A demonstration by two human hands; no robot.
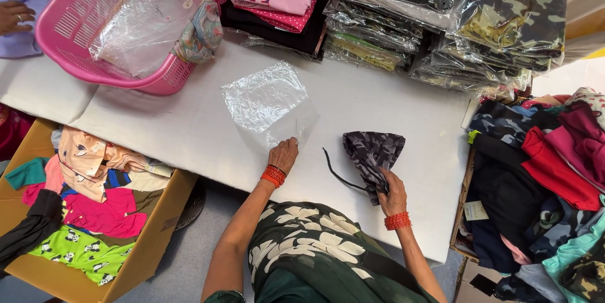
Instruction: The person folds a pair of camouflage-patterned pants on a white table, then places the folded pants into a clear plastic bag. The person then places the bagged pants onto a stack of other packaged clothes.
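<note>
Left hand fingers: the left hand [283,153] lies with fingers together, pinching the near edge of a clear plastic bag [268,104], it seems; the pinch itself is too small to be sure of.
Right hand fingers: the right hand [393,191] is clamped on the lower end of a folded grey camouflage garment [372,151].
Garment: rests on the white surface [189,133] at 3 o'clock from the bag, a black drawstring [337,174] trailing from it toward 8 o'clock.
Bag: lies flat at the middle of the surface, crinkled and empty.
Farther out: pink basket [94,57] at 10 o'clock; stacks of bagged clothes [441,19] at 1 o'clock; cardboard box of bright clothing [82,215] at 8 o'clock; loose clothes pile [542,177] at 3 o'clock.
</note>
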